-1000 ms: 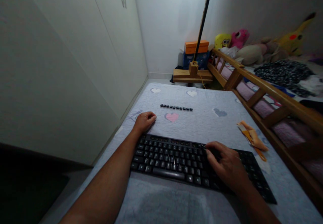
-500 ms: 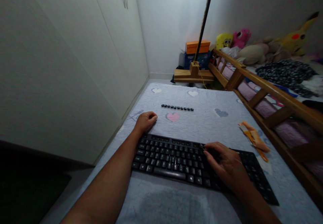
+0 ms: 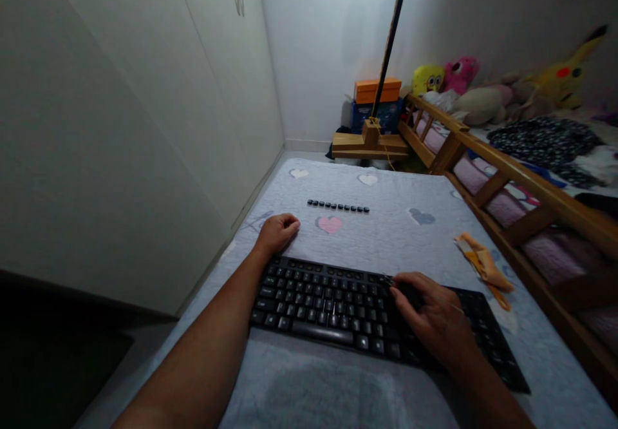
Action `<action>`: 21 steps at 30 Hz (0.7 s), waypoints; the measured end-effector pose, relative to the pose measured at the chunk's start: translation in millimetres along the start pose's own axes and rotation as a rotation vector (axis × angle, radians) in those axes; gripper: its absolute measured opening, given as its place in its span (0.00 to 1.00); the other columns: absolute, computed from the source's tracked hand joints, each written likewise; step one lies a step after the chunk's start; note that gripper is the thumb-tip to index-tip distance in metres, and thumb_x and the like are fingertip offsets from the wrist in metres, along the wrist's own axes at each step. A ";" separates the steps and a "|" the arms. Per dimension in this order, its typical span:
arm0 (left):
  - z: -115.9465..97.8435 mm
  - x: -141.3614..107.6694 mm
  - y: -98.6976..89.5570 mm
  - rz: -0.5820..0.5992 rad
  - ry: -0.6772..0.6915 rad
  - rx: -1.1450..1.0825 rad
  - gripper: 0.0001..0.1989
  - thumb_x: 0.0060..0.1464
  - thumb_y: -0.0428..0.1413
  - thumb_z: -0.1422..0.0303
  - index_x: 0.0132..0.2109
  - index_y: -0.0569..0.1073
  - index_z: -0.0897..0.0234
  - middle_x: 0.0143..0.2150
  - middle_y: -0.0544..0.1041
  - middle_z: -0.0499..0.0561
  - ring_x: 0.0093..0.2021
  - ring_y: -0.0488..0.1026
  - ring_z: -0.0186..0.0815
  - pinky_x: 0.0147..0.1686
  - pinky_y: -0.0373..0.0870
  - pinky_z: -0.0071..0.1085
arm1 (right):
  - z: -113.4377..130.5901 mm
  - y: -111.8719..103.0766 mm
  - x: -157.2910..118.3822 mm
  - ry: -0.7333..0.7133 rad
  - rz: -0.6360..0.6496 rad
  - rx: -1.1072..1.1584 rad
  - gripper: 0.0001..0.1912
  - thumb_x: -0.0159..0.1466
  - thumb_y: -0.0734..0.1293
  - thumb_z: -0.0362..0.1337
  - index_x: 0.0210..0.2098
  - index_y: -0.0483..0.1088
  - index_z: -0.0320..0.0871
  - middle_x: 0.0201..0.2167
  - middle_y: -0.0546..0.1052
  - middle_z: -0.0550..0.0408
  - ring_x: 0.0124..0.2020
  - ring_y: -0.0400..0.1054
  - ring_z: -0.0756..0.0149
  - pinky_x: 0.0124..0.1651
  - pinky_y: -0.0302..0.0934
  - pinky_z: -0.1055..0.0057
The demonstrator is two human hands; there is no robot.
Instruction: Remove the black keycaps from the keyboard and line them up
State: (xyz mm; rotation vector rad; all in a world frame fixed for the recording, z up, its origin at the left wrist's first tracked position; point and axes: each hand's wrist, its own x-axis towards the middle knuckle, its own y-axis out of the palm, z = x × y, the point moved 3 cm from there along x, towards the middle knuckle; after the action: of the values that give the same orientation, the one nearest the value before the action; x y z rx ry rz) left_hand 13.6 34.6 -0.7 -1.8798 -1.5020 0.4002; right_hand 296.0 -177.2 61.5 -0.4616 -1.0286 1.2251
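Observation:
A black keyboard [image 3: 323,332] lies across the light patterned cloth. My left hand [image 3: 279,233] rests on the cloth just beyond the keyboard's upper left corner, fingers curled in, with nothing seen in them. Over the right part of the keys is my right hand [image 3: 427,310], its thumb and forefinger pinched near the top row. Something small and thin shows at those fingertips, too small to name. Farther back, a row of several small black keycaps [image 3: 338,207] sits above a pink heart print.
An orange cloth with a yellow-handled tool [image 3: 483,265] lies at the right. A wooden bed rail [image 3: 531,187] runs along the right side, and a white cabinet [image 3: 145,126] stands at the left. Behind are a wooden stand [image 3: 371,145] and an orange box [image 3: 377,90].
The whole view has shifted very slightly. Both hands and the keyboard keep almost the same places.

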 end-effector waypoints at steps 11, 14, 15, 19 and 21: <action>-1.1 0.8 -0.6 -0.009 0.015 0.003 0.13 0.51 0.52 0.61 0.33 0.77 0.65 0.30 0.79 0.51 0.32 0.74 0.36 0.34 0.67 0.30 | -1.7 2.0 -1.5 -0.008 0.035 -0.001 0.07 0.63 0.63 0.37 0.35 0.72 0.43 0.32 0.79 0.53 0.31 0.74 0.64 0.36 0.69 0.68; 1.8 1.2 0.5 -0.005 0.014 -0.003 0.13 0.52 0.52 0.61 0.33 0.77 0.65 0.30 0.79 0.51 0.32 0.74 0.37 0.34 0.67 0.30 | -1.7 2.7 -1.5 -0.012 0.040 0.000 0.06 0.63 0.63 0.37 0.36 0.72 0.43 0.32 0.79 0.53 0.32 0.74 0.64 0.36 0.69 0.68; 2.6 1.3 0.8 -0.004 0.013 -0.005 0.13 0.52 0.52 0.60 0.33 0.77 0.65 0.30 0.79 0.51 0.32 0.74 0.37 0.34 0.67 0.30 | -1.3 2.6 -1.5 -0.018 0.037 0.001 0.06 0.63 0.63 0.37 0.36 0.72 0.43 0.32 0.79 0.53 0.32 0.74 0.64 0.36 0.69 0.68; 4.3 1.5 1.1 0.001 0.009 -0.001 0.13 0.52 0.52 0.60 0.34 0.76 0.64 0.30 0.79 0.51 0.32 0.74 0.36 0.34 0.67 0.30 | 0.7 2.5 -1.3 -0.034 0.016 0.000 0.07 0.63 0.63 0.37 0.35 0.72 0.42 0.31 0.79 0.52 0.31 0.74 0.64 0.36 0.69 0.68; 4.4 1.5 1.1 -0.001 0.009 0.002 0.13 0.52 0.52 0.60 0.34 0.76 0.64 0.31 0.79 0.51 0.32 0.73 0.36 0.34 0.67 0.30 | 1.1 3.6 -1.3 -0.026 0.008 0.003 0.07 0.63 0.63 0.37 0.34 0.72 0.42 0.31 0.78 0.52 0.31 0.74 0.63 0.35 0.68 0.68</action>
State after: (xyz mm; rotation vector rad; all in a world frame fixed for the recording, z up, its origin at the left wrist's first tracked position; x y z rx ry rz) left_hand 12.1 37.3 -4.3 -1.8770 -1.4957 0.3920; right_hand 293.2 -177.4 58.7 -0.4488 -1.0485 1.2421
